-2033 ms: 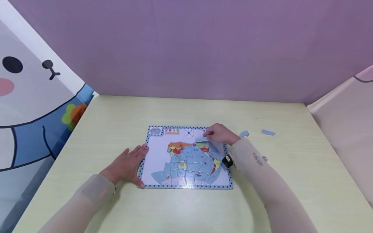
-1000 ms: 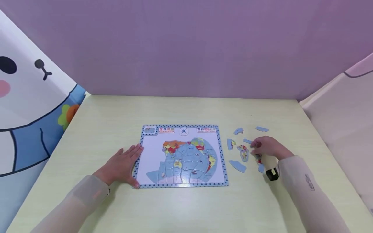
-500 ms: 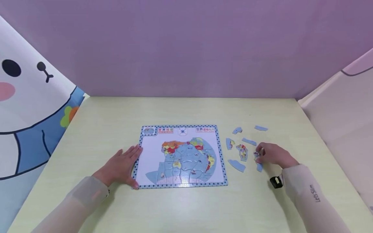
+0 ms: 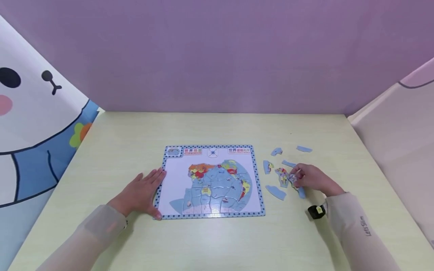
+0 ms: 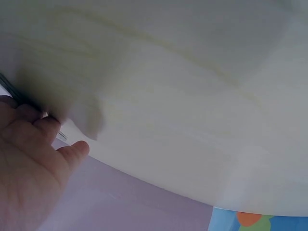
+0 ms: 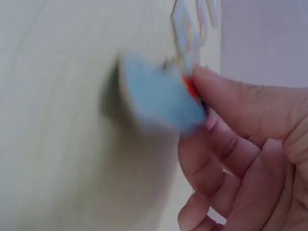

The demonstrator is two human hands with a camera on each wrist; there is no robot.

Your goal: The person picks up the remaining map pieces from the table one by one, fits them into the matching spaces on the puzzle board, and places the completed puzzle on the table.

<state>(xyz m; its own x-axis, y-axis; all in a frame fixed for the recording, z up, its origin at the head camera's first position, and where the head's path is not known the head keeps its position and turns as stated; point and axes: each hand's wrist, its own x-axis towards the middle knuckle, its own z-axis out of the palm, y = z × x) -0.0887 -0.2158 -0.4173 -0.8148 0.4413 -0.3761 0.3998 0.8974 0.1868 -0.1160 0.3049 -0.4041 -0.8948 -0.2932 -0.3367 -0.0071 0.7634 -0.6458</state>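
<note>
A world map jigsaw board (image 4: 176, 171) with a dotted blue border lies on the table, its map partly filled with blue and coloured pieces. My left hand (image 4: 140, 192) rests along the board's left edge, fingers straight and thumb at the lower corner. To the right of the board, my right hand (image 4: 312, 177) pinches a puzzle piece between thumb and fingers. The right wrist view shows this puzzle piece (image 6: 156, 94), blurred, blue with a red patch, tilted up from the table. Close beside that hand lies a multicoloured puzzle piece (image 4: 282, 177).
Several other loose pieces lie right of the board: a curved blue piece (image 4: 276, 192), a blue and yellow piece (image 4: 266, 166), a small bent piece (image 4: 276, 151) and a narrow blue strip (image 4: 304, 149). A purple panel (image 4: 223, 56) rises behind the table (image 4: 210, 241).
My right hand has gone from the board's top right to the loose pieces, and has pinched one and shifted it slightly left. My left hand stays on the board's edge.
</note>
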